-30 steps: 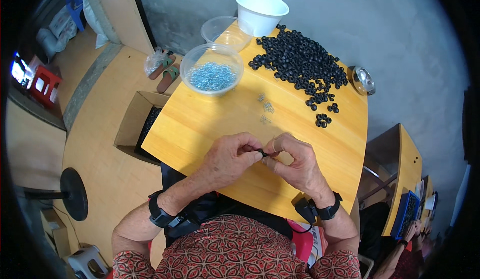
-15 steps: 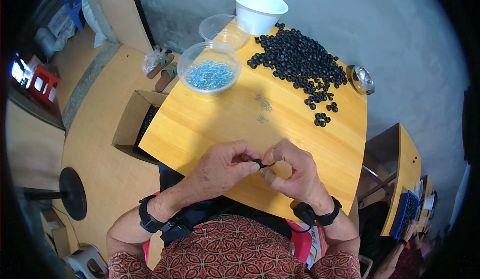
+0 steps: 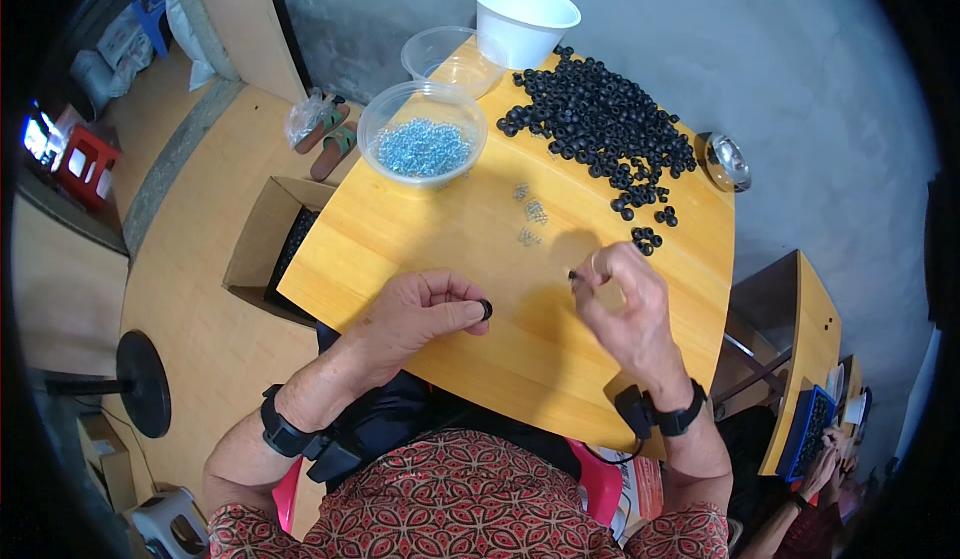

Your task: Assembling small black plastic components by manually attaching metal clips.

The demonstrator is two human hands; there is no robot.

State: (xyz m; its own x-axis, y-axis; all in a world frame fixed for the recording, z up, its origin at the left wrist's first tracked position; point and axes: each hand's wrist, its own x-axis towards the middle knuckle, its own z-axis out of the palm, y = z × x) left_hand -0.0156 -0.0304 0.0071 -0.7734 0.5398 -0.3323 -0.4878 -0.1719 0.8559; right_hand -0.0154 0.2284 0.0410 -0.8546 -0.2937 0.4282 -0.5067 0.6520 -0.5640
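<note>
A black ring (image 3: 485,310) sits pinched in our left hand (image 3: 420,311), fingers closed on it, above the near part of the wooden table (image 3: 420,229). Our right hand (image 3: 625,299) hovers beside it, fingertips together on something small and dark we cannot make out. At the table's far left, a clear bowl (image 3: 422,134) holds small blue-silver pieces. Beyond it stand an empty clear tub (image 3: 440,54) and a white cup (image 3: 524,21), contents unseen. A heap of black rings (image 3: 600,129) lies loose on the far right.
</note>
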